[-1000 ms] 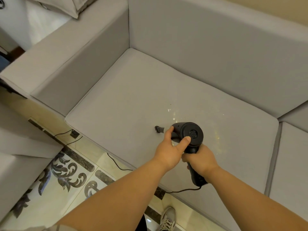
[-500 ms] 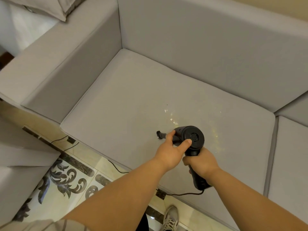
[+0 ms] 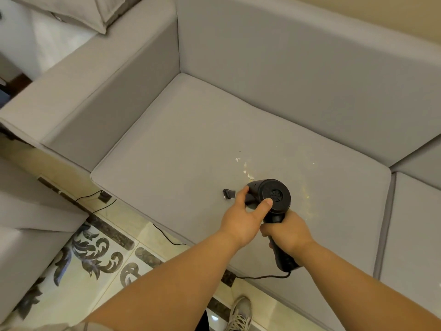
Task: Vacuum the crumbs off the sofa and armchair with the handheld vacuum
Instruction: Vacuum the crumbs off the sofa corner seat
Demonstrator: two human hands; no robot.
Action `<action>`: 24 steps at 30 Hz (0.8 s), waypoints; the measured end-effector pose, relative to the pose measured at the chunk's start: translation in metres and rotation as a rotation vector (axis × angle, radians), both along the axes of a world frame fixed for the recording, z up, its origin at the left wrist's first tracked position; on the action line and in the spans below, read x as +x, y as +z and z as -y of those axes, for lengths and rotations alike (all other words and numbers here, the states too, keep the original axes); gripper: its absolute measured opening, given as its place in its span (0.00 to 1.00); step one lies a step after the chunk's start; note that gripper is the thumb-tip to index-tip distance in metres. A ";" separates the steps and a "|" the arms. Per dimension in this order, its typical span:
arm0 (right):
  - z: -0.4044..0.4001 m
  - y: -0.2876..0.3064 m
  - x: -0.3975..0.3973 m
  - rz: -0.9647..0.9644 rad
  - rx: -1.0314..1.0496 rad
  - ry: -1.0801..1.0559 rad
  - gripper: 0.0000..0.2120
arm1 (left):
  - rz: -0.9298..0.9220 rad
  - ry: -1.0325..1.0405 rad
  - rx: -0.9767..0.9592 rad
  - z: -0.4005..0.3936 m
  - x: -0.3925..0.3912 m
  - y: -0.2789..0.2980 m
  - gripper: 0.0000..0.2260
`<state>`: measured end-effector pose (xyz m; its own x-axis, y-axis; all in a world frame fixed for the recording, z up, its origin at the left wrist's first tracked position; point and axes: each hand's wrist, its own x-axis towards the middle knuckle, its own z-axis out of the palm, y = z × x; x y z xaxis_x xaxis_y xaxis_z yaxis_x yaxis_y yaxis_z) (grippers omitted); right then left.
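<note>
Fingers [image 3: 266, 235] of the right hand [image 3: 287, 232] curl round the handheld vacuum [image 3: 272, 199] handle; the left hand [image 3: 241, 218] grips its barrel. Its nozzle rests on the grey sofa [image 3: 181, 149] seat, crumbs [image 3: 247, 172] just beyond and scattered rightward.

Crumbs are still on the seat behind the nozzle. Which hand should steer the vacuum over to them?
Probably the right hand: it grips the vacuum by its handle, and the crumbs lie close by. The left hand only steadies the barrel.

head camera looks steeply down, close over the sofa seat [image 3: 191, 144].
</note>
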<state>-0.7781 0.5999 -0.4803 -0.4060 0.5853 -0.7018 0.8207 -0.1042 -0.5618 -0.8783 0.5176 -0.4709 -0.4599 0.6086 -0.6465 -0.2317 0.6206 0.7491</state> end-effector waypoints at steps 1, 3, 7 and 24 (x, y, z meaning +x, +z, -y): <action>0.000 -0.001 -0.004 -0.015 0.001 0.004 0.12 | -0.005 0.017 0.007 0.000 -0.003 0.001 0.33; 0.001 -0.005 -0.015 -0.040 -0.003 0.015 0.13 | -0.017 0.041 0.010 0.002 -0.010 0.000 0.32; 0.007 -0.019 -0.028 -0.053 -0.055 0.003 0.15 | -0.001 0.037 -0.020 0.008 -0.025 -0.011 0.32; 0.019 -0.013 0.051 0.053 -0.061 0.060 0.14 | 0.040 0.009 -0.040 0.027 0.053 -0.005 0.31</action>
